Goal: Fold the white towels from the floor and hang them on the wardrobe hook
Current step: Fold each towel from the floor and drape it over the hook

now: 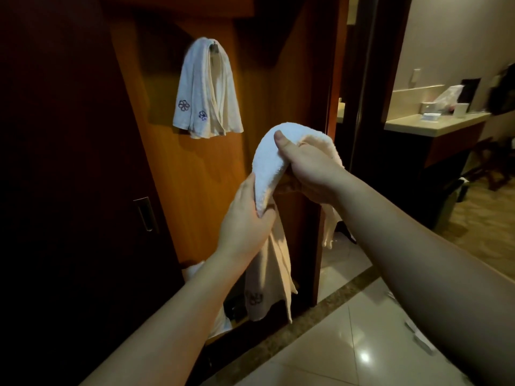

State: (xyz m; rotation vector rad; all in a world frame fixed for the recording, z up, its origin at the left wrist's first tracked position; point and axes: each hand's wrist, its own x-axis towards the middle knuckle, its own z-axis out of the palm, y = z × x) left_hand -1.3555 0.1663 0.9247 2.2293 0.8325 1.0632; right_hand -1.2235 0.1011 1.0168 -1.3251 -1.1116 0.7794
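Observation:
A white towel (267, 160) is draped over my right hand (309, 171), whose thumb presses on its top fold. My left hand (245, 221) grips the same towel lower down, and its long end hangs toward the floor with a dark flower emblem near the bottom. Another folded white towel (207, 90) with purple flower emblems hangs on the metal wardrobe hook (214, 45) on the orange wooden panel, up and left of my hands. More white cloth (195, 270) shows low behind my left forearm, partly hidden.
A dark wardrobe door with a recessed metal handle (145, 214) stands at the left. Glossy floor tiles (356, 344) with a dark border strip lie below. At the right is a counter (434, 125) with small items, and a doorway beyond it.

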